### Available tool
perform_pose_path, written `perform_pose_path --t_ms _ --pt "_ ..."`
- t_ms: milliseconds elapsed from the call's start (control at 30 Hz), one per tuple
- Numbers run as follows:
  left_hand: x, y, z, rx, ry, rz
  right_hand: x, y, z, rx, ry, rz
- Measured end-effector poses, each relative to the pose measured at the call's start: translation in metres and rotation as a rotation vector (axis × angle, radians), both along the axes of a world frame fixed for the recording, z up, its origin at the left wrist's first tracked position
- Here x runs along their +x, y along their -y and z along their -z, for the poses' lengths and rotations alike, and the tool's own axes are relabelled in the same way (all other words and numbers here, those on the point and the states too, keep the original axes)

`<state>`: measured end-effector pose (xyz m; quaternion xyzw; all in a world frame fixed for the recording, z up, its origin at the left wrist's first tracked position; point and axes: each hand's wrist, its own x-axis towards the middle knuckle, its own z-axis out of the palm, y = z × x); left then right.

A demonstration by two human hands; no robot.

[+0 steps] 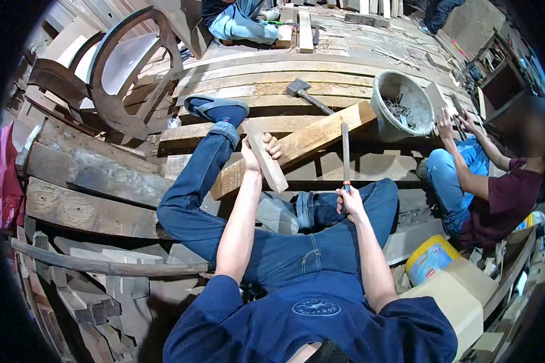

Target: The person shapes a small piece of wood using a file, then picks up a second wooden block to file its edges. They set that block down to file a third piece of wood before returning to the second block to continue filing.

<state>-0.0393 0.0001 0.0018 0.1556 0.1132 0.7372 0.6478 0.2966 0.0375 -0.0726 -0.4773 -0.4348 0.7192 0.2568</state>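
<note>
Rough planks and offcuts cover the workshop floor (91, 206) where the person sits. Both hands are closed: the left hand (252, 156) grips a short wooden block (269, 162) resting on a long plank (297, 145), and the right hand (350, 202) holds a chisel (345, 154) upright, its tip off the wood, so no cut shows yet. A hammer (306, 94) lies at twelve o'clock, a bucket (401, 106) at one, and a seated co-worker (496, 187) at three.
</note>
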Motion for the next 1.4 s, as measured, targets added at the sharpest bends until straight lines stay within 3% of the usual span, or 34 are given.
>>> perform_pose_path --t_ms 33,267,1400 --pt "-0.002 -0.001 0.003 0.139 0.064 0.058 0.001 0.0 0.0 -0.008 0.005 0.007" --pt "0.007 0.008 -0.015 0.255 0.079 0.03 0.001 0.0 0.002 0.004 -0.009 0.01" --pt "0.015 0.014 -0.034 0.352 0.133 0.129 0.002 -0.002 0.007 0.019 0.0 -0.025"
